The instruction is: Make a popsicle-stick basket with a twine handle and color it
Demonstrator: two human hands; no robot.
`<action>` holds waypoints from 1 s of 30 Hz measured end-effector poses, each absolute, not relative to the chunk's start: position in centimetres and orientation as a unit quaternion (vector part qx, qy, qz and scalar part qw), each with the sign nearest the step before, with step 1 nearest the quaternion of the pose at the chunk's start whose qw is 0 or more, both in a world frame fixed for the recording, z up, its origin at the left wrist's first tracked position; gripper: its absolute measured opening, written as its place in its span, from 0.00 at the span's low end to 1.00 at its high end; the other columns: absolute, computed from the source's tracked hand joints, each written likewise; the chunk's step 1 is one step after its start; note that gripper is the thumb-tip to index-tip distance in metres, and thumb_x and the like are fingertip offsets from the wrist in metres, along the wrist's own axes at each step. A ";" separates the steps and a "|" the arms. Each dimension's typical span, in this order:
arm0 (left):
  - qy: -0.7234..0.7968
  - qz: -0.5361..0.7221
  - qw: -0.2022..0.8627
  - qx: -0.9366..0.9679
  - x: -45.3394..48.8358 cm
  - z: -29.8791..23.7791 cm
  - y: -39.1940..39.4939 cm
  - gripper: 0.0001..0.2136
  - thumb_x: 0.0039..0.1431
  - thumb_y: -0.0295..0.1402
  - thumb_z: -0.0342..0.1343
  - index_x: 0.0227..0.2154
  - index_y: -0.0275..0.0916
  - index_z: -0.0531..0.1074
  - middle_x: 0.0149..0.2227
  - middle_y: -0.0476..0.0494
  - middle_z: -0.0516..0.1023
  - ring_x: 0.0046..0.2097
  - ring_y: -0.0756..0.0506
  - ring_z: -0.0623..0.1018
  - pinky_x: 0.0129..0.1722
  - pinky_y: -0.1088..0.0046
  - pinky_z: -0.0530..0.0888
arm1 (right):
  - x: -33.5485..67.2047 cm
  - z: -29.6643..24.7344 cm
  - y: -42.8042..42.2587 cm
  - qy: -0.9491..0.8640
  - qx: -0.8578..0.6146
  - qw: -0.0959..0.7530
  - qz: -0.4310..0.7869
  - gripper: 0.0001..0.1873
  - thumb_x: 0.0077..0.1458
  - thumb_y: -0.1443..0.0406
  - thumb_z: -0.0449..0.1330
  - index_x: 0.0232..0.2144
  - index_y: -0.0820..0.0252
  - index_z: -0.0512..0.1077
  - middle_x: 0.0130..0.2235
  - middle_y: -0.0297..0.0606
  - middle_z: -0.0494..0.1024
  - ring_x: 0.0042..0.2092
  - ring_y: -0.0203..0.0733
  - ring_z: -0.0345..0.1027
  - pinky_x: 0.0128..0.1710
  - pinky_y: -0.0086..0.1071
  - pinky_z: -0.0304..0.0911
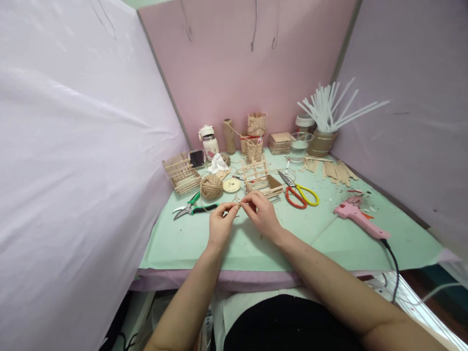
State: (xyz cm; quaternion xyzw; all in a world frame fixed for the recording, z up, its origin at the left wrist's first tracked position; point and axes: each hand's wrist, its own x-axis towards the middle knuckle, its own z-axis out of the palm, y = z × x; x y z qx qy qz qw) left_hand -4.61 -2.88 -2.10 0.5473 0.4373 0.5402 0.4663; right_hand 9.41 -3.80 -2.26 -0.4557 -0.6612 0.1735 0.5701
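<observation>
Over the front middle of the table, my left hand and my right hand meet fingertip to fingertip, both closed in a pinch. Between them is a thin brown strand that looks like twine; most of it is hidden by the fingers. Just behind my left hand sits a ball of twine. Green-handled pruning shears lie to the left with their blades apart. A small wooden-stick basket stands behind my right hand, with scissors with red and yellow handles to its right.
A pink glue gun lies at the right, its cord over the table edge. Another stick basket is at the left. Behind stand a white bottle, a cup of water and a pot of white glue sticks. Loose wooden sticks lie at the back right.
</observation>
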 end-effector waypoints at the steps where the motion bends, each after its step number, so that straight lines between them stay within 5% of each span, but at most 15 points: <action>1: 0.439 0.542 0.458 0.551 -4.6 -2.1 -2.9 0.08 0.51 0.37 0.62 0.29 0.36 0.78 0.31 0.46 0.76 0.35 0.49 0.72 0.35 0.74 0.70 | 9.4 -2.3 -3.9 -0.672 -0.450 0.568 0.154 0.05 0.60 0.65 0.56 0.31 0.58 0.70 0.34 0.37 0.71 0.33 0.37 0.64 0.33 0.31 0.62; 15: 0.433 0.556 0.356 0.614 -4.6 -1.8 -3.2 0.04 0.53 0.33 0.61 0.28 0.38 0.79 0.32 0.45 0.77 0.38 0.47 0.74 0.39 0.73 0.69 | 9.5 -1.9 -3.9 -0.672 -0.445 0.563 0.183 0.05 0.57 0.67 0.58 0.30 0.58 0.72 0.32 0.36 0.73 0.33 0.37 0.66 0.30 0.30 0.62; 24: 0.373 0.451 0.760 0.281 -4.6 -1.9 -1.8 0.08 0.42 0.28 0.65 0.20 0.35 0.71 0.21 0.51 0.70 0.25 0.54 0.68 0.26 0.78 0.64 | 9.1 -2.8 -3.8 -0.705 -0.399 0.568 0.147 0.03 0.60 0.67 0.55 0.34 0.57 0.69 0.35 0.38 0.70 0.34 0.37 0.63 0.32 0.31 0.61; 30: 0.354 0.446 0.773 0.280 -4.8 -1.3 -2.2 0.08 0.43 0.29 0.67 0.24 0.34 0.73 0.23 0.51 0.71 0.26 0.55 0.69 0.25 0.80 0.64 | 9.3 -2.3 -3.8 -0.697 -0.394 0.573 0.173 0.04 0.59 0.69 0.55 0.32 0.57 0.69 0.33 0.36 0.69 0.32 0.36 0.63 0.31 0.31 0.61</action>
